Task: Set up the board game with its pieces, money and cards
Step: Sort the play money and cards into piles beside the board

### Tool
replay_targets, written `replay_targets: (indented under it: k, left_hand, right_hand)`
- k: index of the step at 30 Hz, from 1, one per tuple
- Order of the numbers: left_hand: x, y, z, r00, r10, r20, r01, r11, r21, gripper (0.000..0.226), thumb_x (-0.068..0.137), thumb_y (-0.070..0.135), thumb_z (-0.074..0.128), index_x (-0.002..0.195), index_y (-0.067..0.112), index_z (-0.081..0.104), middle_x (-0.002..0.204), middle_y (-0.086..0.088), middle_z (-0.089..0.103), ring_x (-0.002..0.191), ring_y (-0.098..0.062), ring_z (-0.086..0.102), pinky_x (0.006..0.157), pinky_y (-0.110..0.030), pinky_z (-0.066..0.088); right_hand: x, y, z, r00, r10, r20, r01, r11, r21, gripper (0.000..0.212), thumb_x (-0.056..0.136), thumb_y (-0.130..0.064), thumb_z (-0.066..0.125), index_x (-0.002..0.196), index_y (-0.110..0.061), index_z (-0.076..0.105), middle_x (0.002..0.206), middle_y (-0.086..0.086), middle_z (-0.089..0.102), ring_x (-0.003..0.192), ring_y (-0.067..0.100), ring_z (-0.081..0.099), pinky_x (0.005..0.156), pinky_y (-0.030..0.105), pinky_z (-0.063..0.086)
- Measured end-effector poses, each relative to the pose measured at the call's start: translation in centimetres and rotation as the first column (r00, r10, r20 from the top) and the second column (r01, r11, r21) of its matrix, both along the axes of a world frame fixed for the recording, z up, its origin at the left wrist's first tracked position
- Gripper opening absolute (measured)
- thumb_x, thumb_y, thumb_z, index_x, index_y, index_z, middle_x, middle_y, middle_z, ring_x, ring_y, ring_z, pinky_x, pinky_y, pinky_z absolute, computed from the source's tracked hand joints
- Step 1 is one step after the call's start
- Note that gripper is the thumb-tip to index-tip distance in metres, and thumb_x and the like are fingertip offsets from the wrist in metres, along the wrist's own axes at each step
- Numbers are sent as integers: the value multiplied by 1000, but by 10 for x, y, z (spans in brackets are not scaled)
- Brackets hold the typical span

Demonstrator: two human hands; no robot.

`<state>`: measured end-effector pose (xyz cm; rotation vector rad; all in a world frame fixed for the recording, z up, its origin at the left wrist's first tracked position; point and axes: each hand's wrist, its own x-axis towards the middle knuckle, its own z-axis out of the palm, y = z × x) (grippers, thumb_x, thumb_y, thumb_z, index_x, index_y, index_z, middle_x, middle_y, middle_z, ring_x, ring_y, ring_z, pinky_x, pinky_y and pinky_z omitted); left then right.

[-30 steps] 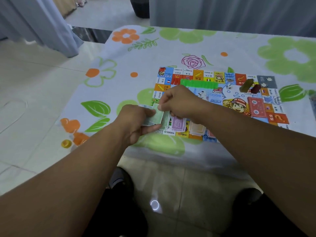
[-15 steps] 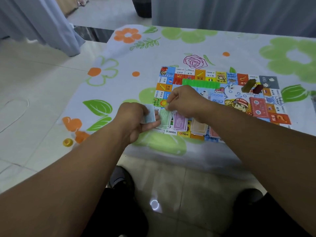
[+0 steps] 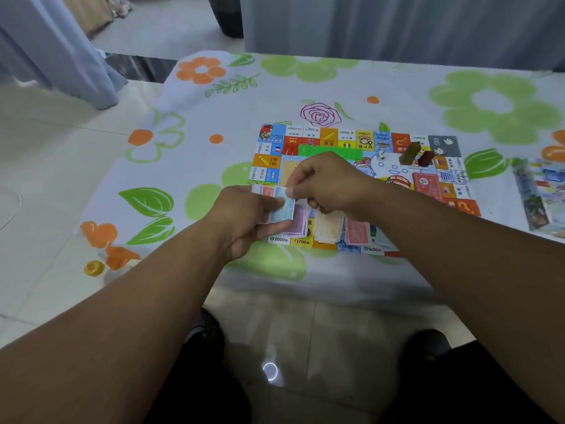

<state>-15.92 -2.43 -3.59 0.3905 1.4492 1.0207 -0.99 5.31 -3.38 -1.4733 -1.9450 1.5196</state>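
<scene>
Gripping one wad of play notes [image 3: 268, 191]: left hand [image 3: 244, 218]. Right hand [image 3: 330, 182] pinches the top blue note [image 3: 284, 205]. On the game board [image 3: 336, 139], near edge: purple pile [image 3: 298, 223], yellow pile [image 3: 328, 225], red pile [image 3: 356, 231].

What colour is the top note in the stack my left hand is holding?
The top note is light blue, shown in the head view.

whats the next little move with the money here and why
Probably the right hand pulls the blue note it pinches off the stack in the left hand and lays it on the board by colour: a purple pile, yellow pile and red pile already lie sorted along its near edge.
</scene>
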Motion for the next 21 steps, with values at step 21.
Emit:
replay_targets:
  k: [21]
  left_hand:
    - [76,25,-2,981,-168,96,174,983,-51,21,91,-4,53,111,-4,60,93,-21,75,80,-32,75,65,-39,62]
  right_hand:
    - [132,8,1,964,-182,196,177,983,39,6,85,-7,77,80,-11,75,54,-2,63,46,10,50,38,19,36]
